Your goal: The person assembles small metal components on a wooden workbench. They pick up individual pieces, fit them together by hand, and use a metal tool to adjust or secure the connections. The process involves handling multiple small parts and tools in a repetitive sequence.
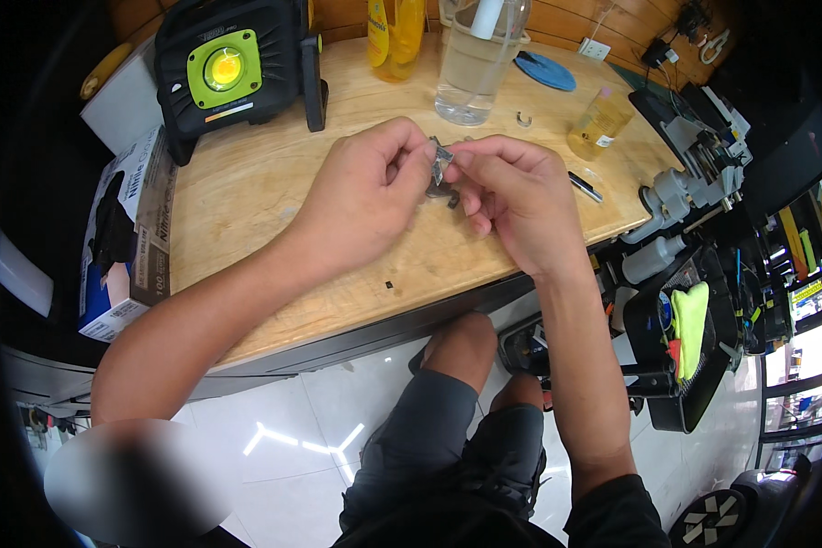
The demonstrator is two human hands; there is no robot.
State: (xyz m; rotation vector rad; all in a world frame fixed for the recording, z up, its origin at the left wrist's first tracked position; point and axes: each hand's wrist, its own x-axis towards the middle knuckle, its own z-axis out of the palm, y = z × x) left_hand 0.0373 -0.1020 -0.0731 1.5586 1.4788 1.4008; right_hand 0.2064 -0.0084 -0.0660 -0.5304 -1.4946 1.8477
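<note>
I can hardly make out the small grey piece (443,157), partly hidden; it sits between my left hand (365,190) and right hand (522,194), both pinching it, over the table (242,187).

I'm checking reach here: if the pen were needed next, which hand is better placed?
Probably the right hand: the pen lies just to its right, while the left hand is farther across. Both hands hold the small grey part, so the right would likely have to let go first.
</note>
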